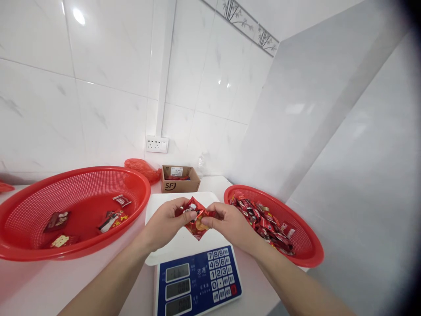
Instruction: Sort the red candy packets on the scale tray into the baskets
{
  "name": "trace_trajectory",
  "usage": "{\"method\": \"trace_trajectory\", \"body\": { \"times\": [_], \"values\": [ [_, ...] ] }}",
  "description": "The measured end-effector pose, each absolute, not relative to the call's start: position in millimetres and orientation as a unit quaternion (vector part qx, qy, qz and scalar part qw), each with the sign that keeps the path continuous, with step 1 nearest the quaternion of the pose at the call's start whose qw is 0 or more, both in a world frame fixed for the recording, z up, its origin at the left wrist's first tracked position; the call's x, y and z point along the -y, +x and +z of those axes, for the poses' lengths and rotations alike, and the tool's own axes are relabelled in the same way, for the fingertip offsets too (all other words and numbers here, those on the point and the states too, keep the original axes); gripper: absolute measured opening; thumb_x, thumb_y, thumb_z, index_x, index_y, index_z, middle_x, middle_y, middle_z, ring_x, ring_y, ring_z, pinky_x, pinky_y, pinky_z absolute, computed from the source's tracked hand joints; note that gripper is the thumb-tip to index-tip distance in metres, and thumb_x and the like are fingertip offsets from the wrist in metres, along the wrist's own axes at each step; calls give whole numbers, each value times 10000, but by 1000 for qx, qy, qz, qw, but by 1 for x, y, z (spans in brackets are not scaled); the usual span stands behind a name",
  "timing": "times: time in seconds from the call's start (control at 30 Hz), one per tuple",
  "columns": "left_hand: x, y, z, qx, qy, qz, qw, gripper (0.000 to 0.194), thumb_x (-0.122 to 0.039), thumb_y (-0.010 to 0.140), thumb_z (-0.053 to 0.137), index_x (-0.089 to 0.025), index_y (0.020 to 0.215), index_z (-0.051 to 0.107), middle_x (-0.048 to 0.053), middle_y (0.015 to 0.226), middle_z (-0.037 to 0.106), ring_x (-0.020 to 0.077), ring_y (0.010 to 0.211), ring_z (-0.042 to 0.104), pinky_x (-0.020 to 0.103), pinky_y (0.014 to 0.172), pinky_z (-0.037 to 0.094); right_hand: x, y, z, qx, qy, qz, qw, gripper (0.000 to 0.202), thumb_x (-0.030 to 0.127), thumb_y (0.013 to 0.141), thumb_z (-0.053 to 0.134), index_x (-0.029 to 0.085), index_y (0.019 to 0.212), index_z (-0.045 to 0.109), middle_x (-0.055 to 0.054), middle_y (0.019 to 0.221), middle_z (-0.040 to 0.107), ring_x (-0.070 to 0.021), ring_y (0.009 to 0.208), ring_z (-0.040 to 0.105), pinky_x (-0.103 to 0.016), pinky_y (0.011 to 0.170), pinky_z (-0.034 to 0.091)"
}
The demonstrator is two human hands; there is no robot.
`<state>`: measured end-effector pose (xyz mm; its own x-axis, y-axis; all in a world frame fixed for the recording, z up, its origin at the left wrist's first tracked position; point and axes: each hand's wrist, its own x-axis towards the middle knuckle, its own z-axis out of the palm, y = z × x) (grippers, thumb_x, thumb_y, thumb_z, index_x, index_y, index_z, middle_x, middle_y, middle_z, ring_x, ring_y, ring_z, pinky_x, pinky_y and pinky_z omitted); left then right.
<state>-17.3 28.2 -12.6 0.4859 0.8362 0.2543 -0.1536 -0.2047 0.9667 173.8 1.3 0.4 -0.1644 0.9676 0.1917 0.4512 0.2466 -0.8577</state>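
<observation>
The right red basket [312, 245] and the left red basket [19, 245] flank the digital scale [200, 281], their raised rims blocking low sideways passage. The SF cardboard box [180, 186] stands just behind the white weighing pan [177, 243]. Above the rims, the air is open up to the tiled wall [112, 118].

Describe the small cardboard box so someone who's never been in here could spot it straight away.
Start at the white scale with the blue panel, then look just past its far edge. An open cardboard box stands there, to the right of a red plastic bag. Unlike the bag, it is brown, with SF printed on its near side.
</observation>
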Motion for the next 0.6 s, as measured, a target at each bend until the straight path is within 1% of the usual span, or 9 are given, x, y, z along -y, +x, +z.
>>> {"method": "trace_trajectory", "body": {
  "times": [0.07,0.17,0.2,0.27,0.33,0.4,0.47,0.53,0.6],
  "values": [
    [-28,-14,-16,-275,616,463,575,276,-417,774,717,-159,855,667,35,799,712,203,766,645,325,715,514,-1,175,1,675,-516,327,413,194,369,741,680,191,724,606,4,680,633,-153,645,545,-281,601,414],
    [-29,-9,-19,-271,588,488,585,325,-469,782,695,-167,880,624,32,832,711,198,774,649,330,716,528,-1,174,3,671,-504,322,439,245,427,773,661,201,753,570,1,728,638,-159,694,566,-293,645,440],
    [-29,-8,-19,-269,578,496,589,336,-479,782,693,-170,889,614,34,851,710,200,789,653,338,728,533,-1,174,3,674,-497,325,439,242,429,779,662,201,788,583,-6,768,653,-166,731,583,-300,672,452],
    [-28,-8,-19,-260,554,514,601,346,-484,778,699,-175,905,606,36,893,710,203,819,659,354,764,538,-1,173,3,686,-478,342,429,246,408,794,660,197,916,626,-30,892,691,-181,812,614,-319,730,476],
    [-27,-8,-17,-253,538,519,614,350,-480,769,713,-179,913,608,39,927,712,200,834,663,365,797,536,-2,173,0,693,-463,359,421,312,383,812,639,190,1057,631,-55,986,710,-191,841,635,-337,747,496],
    [-26,-9,-16,-252,545,499,625,359,-468,753,734,-180,934,617,47,957,717,202,847,667,367,805,532,-3,174,-3,691,-458,363,425,344,382,831,610,172,1103,619,-74,999,716,-196,823,646,-349,728,509],
    [-25,-10,-15,-264,568,455,633,396,-428,715,779,-182,986,628,56,963,721,211,854,666,361,784,527,-3,175,-5,687,-460,356,435,342,394,835,609,165,1089,616,-82,999,712,-206,841,649,-360,734,513],
    [-25,-11,-16,-275,587,419,635,439,-389,683,808,-174,1029,645,63,927,728,213,830,657,351,753,516,-2,176,-5,686,-463,350,440,336,403,834,619,169,1075,618,-82,1006,705,-211,860,645,-364,748,513],
    [-26,-10,-18,-275,592,421,630,424,-387,678,806,-159,1007,667,65,867,731,202,778,641,339,724,499,-1,176,-3,687,-462,352,437,348,414,843,614,172,1094,616,-84,1020,701,-204,857,642,-357,748,516]
  ]
}}
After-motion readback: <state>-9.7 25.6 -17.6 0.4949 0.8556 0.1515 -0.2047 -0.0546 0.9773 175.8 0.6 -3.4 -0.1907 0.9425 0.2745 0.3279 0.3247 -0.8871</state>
